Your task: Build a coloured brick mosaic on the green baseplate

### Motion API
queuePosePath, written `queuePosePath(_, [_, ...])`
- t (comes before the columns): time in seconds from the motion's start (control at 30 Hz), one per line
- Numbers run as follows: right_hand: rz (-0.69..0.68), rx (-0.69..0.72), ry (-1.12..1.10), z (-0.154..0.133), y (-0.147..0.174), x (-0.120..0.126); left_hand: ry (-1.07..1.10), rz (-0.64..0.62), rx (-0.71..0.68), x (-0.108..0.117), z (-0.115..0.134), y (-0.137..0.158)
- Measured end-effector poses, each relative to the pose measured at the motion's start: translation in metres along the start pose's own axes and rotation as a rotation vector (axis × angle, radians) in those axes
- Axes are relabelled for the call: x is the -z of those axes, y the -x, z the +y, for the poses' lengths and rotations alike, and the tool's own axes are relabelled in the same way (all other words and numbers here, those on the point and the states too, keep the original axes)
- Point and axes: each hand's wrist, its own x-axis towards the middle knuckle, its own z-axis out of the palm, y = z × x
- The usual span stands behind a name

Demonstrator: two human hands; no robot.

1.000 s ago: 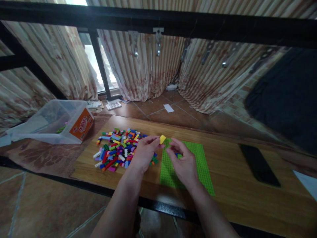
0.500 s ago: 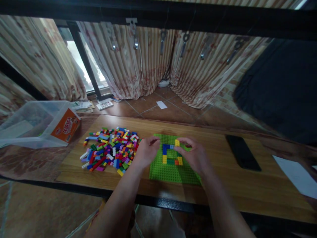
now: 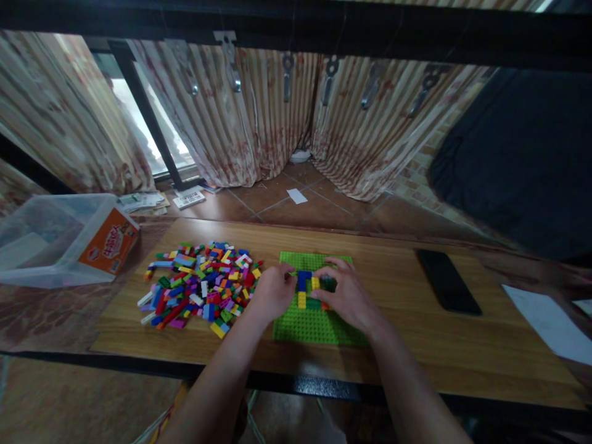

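Note:
A green studded baseplate [image 3: 296, 333] lies on the wooden table, carrying a small outline of toy bricks. Blue bricks [image 3: 302, 282] form its upper left corner, a yellow brick [image 3: 302, 300] sits below them, and a dark green brick [image 3: 314, 304] runs along the near side. My right hand [image 3: 346, 293] pinches a yellow building brick [image 3: 316, 283] between thumb and finger, over the inside of the outline. At the plate's left edge is my left hand [image 3: 275, 290], fingers curled together; whatever they may hold is hidden.
A heap of mixed bricks [image 3: 198, 287] spreads left of the baseplate. Further left stands a clear plastic box [image 3: 55, 271] with an orange label. A black phone [image 3: 448, 280] lies on the right of the wooden table [image 3: 393, 259], with white paper [image 3: 546, 320] beyond it.
My right hand has moved the yellow brick left and down, from above the outline's far right side into its middle. The left hand stays close to the plate's left edge. The view has shifted slightly.

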Motion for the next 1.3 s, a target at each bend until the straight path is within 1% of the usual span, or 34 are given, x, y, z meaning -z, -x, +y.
queuePosePath(0.1, [0.02,0.008,-0.007,0.003,0.0,0.005,-0.015,-0.005,-0.003,0.001,0.001,0.0])
queuePosePath(0.33, [0.005,-0.018,-0.006,0.005,0.001,0.014,-0.031,-0.013,-0.032,0.002,0.003,0.002])
queuePosePath(0.5, [-0.027,0.114,0.048,0.001,0.002,0.011,-0.057,0.002,-0.04,0.001,0.002,0.001])
queuePosePath(0.77, [-0.016,0.208,0.09,0.001,-0.003,-0.002,-0.113,0.04,-0.076,-0.007,0.0,-0.003])
queuePosePath(0.93, [-0.017,0.222,0.093,0.001,-0.004,-0.002,-0.18,0.052,-0.075,-0.01,0.002,-0.005])
queuePosePath(1.13, [-0.05,0.236,0.127,0.001,-0.001,-0.001,-0.217,0.057,-0.062,-0.01,0.002,-0.005])
queuePosePath(1.3, [0.005,0.189,0.106,0.005,-0.004,-0.008,-0.239,0.059,-0.056,-0.011,0.004,-0.004])
